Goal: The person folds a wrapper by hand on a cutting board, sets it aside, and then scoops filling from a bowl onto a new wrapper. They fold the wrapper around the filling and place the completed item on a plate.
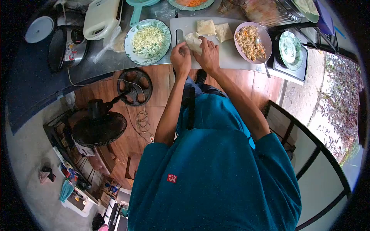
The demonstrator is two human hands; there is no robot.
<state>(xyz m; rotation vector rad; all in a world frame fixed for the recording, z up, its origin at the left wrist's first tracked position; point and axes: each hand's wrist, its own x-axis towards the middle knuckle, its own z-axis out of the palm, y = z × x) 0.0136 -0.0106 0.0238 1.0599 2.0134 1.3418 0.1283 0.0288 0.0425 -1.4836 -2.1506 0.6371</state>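
A pale folded wrapper (193, 41) lies on the white cutting board (235, 57), between my hands. My left hand (180, 59) is at its left edge, fingers bent and pressed together at the wrapper. On its right side my right hand (207, 56) touches it with fingertips bent over it. Two folded square parcels, one (206, 27) behind the wrapper and another (223, 32) to its right, rest on the board. A pink bowl (268, 48) of chopped filling with a spoon stands at the board's right side.
Left of the board is a patterned plate (130, 48) of shredded cabbage. A white appliance (101, 17) and a rice cooker (69, 47) stand farther left. Right of the bowl is a green-rimmed plate (290, 50). A fan (99, 129) is on the floor side.
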